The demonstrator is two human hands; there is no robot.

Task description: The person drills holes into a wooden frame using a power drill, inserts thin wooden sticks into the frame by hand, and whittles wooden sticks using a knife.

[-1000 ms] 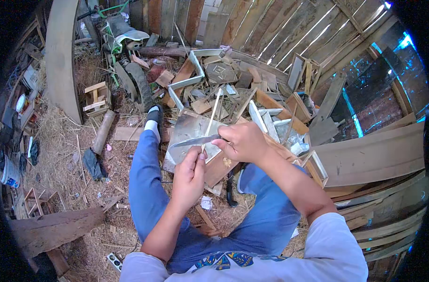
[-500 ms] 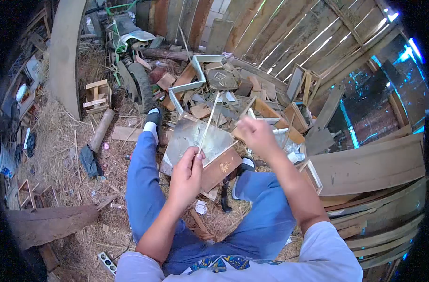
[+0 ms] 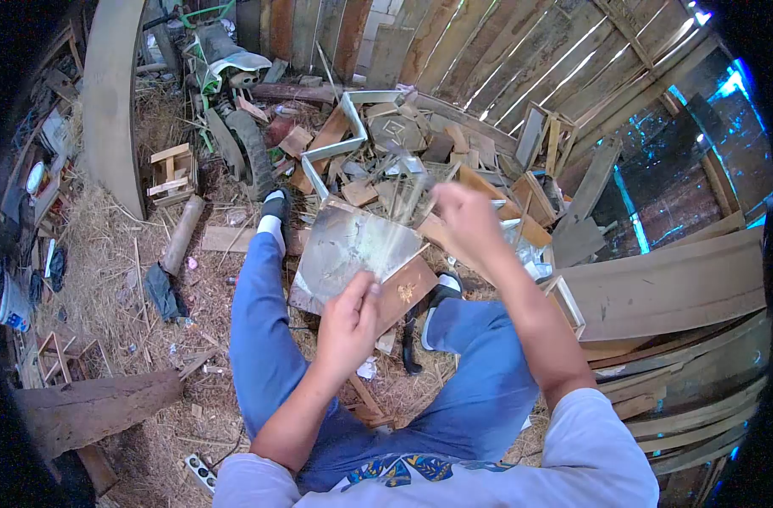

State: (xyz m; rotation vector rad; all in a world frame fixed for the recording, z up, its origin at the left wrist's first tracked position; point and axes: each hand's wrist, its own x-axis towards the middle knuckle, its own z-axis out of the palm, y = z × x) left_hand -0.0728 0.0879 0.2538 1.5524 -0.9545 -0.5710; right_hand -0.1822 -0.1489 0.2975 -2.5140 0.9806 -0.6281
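My left hand [image 3: 351,320] is closed in front of my lap, with fingers and thumb pinched round the lower end of a thin wooden stick [image 3: 402,216]. The stick is smeared by motion and points up and away. To the right, my right hand [image 3: 469,218] is closed in a fist near the stick's far end. What it grips is blurred and cannot be made out. Below both hands is a worn grey flat panel [image 3: 336,254], with a brown wooden board [image 3: 406,294] at its right side.
Scrap wood [image 3: 378,182] and a white angled frame [image 3: 340,146] lie beyond the panel. A small wooden crate [image 3: 173,173] and a tyre [image 3: 251,148] stand left. A large curved sheet [image 3: 666,288] leans right. A power strip [image 3: 200,474] lies on the straw floor.
The stick has swung from nearly upright to a rightward lean and is now blurred. My left hand has shifted slightly right and down; my right hand has risen a little.
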